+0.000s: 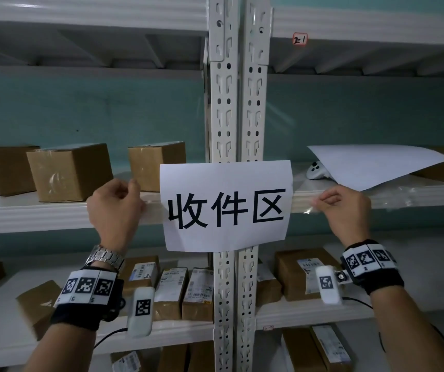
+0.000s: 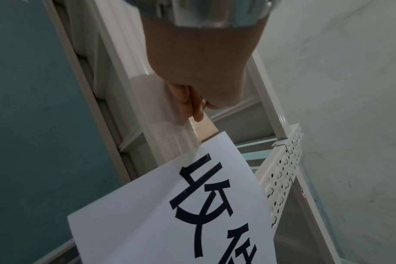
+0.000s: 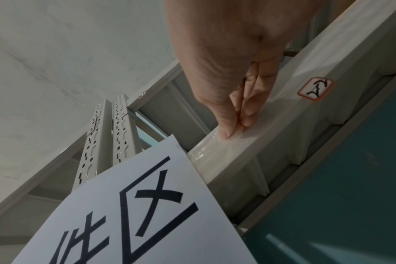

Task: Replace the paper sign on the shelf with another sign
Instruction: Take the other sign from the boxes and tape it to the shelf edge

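Flat white paper sign (image 1: 226, 205) (glossy tape (image 3: 217, 148))

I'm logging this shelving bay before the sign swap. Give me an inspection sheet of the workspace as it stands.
Surface: pale metal shelf edge, clear tape along it.
Job's things: printed sign hangs across the uprights; blank sheet lies on the shelf to the right.
Clutter: cardboard boxes above, labelled parcels below, a white controller under the sheet.
Grips: left hand and right hand each pinch tape beside the sign.
Cables: black lead from the left wrist unit.
Surroundings: teal wall.
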